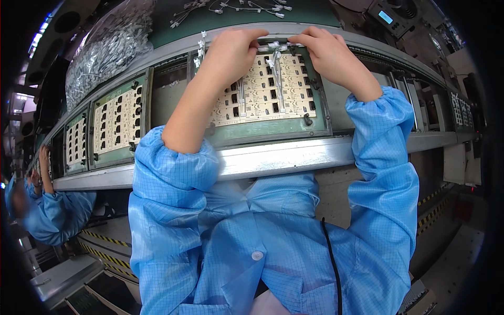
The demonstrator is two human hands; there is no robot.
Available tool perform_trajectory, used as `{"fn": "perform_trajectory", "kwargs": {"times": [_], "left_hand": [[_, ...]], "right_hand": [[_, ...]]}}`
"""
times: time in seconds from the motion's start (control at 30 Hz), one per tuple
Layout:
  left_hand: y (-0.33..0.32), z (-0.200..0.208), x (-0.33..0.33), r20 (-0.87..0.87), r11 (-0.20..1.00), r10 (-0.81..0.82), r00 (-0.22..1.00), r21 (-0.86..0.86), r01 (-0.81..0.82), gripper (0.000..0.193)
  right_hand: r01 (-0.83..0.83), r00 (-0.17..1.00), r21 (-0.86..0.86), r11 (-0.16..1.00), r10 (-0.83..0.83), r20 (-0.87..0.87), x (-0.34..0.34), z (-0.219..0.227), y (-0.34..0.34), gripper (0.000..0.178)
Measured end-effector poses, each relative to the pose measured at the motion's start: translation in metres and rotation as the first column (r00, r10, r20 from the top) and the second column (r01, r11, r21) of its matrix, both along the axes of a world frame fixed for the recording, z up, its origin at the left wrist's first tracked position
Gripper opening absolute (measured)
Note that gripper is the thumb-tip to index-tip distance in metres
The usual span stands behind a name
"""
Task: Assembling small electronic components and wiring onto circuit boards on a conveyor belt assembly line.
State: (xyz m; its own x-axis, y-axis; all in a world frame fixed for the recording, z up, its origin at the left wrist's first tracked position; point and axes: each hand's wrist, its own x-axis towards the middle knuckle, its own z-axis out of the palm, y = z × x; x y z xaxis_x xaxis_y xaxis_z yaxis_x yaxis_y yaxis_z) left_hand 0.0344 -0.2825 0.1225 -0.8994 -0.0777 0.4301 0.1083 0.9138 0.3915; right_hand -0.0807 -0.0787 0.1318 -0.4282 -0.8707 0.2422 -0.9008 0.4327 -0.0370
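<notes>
A cream circuit board panel (pixel 294 94) with rows of black parts lies in a green carrier frame (pixel 252 135) in front of me. Over its far edge, my left hand (pixel 233 52) is curled, fingertips at a thin cable with white connectors (pixel 271 47). From the other side my right hand (pixel 331 56) reaches in, thumb and finger closed at the cable's right end. The exact grip at both fingertips is small and partly hidden. Other pale wires (pixel 278 84) lie down across the panel. White connectors (pixel 200 50) stand by the carrier's left edge, beside my left wrist.
A metal rail (pixel 283 157) runs along the near side of the line. Further carriers with boards (pixel 116 118) sit to the left. A clear bag of white connectors (pixel 113 50) is at far left; loose cables (pixel 231 7) lie beyond. A co-worker (pixel 58 210) in blue works at left.
</notes>
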Motion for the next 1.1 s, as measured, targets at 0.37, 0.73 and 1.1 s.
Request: {"fn": "perform_trajectory", "kwargs": {"times": [0.37, 0.73, 1.1], "left_hand": [[-0.005, -0.003, -0.002, 0.040, 0.943, -0.066, 0.997, 0.329, 0.049, 0.029], [-0.021, 0.007, 0.005, 0.034, 0.894, -0.010, 0.999, 0.448, -0.006, 0.033], [-0.022, 0.008, 0.006, 0.082, 0.953, -0.056, 0.995, 0.302, 0.028, 0.030]], "right_hand": [[-0.254, 0.967, -0.309, 0.917, 0.234, -0.100, 0.005, -0.005, -0.034, 0.032], [-0.249, 0.966, -0.285, 0.926, 0.258, -0.005, -0.001, -0.009, -0.048, 0.010], [-0.184, 0.932, -0.279, 0.943, 0.257, 0.256, -0.014, 0.003, -0.038, 0.022]]}}
